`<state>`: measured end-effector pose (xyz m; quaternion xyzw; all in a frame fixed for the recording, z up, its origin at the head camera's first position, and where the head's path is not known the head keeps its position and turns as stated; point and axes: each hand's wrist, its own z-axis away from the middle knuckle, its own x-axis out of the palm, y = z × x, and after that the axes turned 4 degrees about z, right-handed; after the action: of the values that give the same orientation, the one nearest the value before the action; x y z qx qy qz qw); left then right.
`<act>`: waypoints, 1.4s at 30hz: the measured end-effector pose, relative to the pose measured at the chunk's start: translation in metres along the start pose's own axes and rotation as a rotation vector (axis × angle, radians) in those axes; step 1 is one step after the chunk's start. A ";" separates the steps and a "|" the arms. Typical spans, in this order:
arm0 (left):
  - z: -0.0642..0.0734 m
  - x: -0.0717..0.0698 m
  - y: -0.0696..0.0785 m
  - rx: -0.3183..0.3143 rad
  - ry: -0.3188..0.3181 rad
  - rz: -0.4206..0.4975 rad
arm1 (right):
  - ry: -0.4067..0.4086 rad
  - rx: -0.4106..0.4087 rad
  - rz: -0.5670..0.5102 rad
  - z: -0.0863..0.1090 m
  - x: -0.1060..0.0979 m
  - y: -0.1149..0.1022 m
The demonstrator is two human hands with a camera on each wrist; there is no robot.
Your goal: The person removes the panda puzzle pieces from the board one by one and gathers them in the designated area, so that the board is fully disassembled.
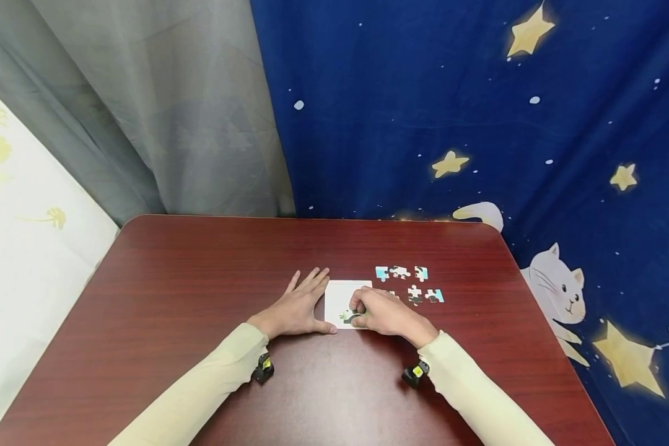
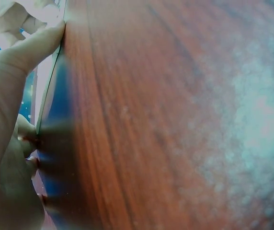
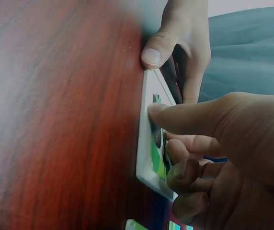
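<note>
A white puzzle tray (image 1: pixel 340 294) lies flat on the table between the two hands. My left hand (image 1: pixel 295 311) spreads its fingers on the tabletop beside it, with the thumb at the tray's near left corner. Over the tray's right side, my right hand (image 1: pixel 389 313) curls its fingers and holds a puzzle piece (image 3: pixel 157 136) with dark and green print down against the tray. Its thumb (image 3: pixel 187 117) rests on the printed surface, and the other fingers hide part of the piece. Green print (image 1: pixel 345 316) shows just left of the right fingertips in the head view.
Several loose puzzle pieces (image 1: pixel 415 293) lie right of the tray and behind the right hand, one partly hidden by it. The reddish-brown table (image 1: pixel 201 266) ends at a grey curtain (image 1: pixel 212 124) and a blue star-patterned curtain (image 1: pixel 368 124).
</note>
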<state>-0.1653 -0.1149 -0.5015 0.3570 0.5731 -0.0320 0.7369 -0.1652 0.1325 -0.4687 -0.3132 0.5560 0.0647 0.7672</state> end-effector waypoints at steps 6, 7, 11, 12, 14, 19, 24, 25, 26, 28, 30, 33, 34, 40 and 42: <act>-0.002 -0.001 0.001 0.008 0.003 0.003 | -0.033 0.022 -0.056 -0.003 -0.003 0.000; -0.002 -0.001 0.001 0.011 0.003 0.002 | -0.036 0.021 -0.070 -0.003 -0.004 0.000; -0.003 -0.002 0.002 0.015 0.002 0.002 | -0.041 -0.021 -0.190 0.000 -0.009 0.004; -0.003 -0.001 0.002 0.015 0.004 0.002 | -0.042 -0.035 -0.236 0.001 -0.011 0.005; -0.003 -0.002 0.002 0.014 0.004 0.007 | -0.031 -0.060 -0.333 0.003 -0.014 0.009; -0.003 -0.001 0.002 0.011 0.003 0.005 | 0.031 -0.044 -0.466 0.017 -0.028 0.024; -0.003 0.002 0.000 0.003 -0.001 -0.011 | 0.076 0.062 -0.436 0.044 -0.039 0.055; -0.003 0.003 0.000 0.003 0.001 -0.009 | 0.078 0.080 -0.431 0.051 -0.040 0.064; -0.002 0.003 0.000 0.000 0.001 -0.009 | 0.074 0.096 -0.430 0.057 -0.041 0.071; -0.001 0.001 0.000 -0.007 -0.003 -0.019 | 0.064 0.119 -0.417 0.068 -0.042 0.086; 0.001 0.000 0.000 -0.009 0.001 -0.014 | 0.054 0.128 -0.405 0.077 -0.042 0.097; 0.002 -0.001 -0.001 -0.016 0.000 -0.012 | 0.044 0.133 -0.376 0.084 -0.038 0.108; 0.001 -0.001 -0.001 -0.015 0.002 -0.007 | 0.047 0.131 -0.361 0.085 -0.037 0.110; -0.001 0.000 -0.001 -0.002 0.002 -0.003 | 0.147 0.133 -0.266 0.078 -0.030 0.110; -0.001 0.001 -0.001 0.000 0.001 -0.010 | 0.171 0.131 -0.258 0.072 -0.029 0.103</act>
<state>-0.1669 -0.1148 -0.5031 0.3541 0.5754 -0.0353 0.7364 -0.1637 0.2616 -0.4716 -0.3358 0.5774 -0.0976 0.7378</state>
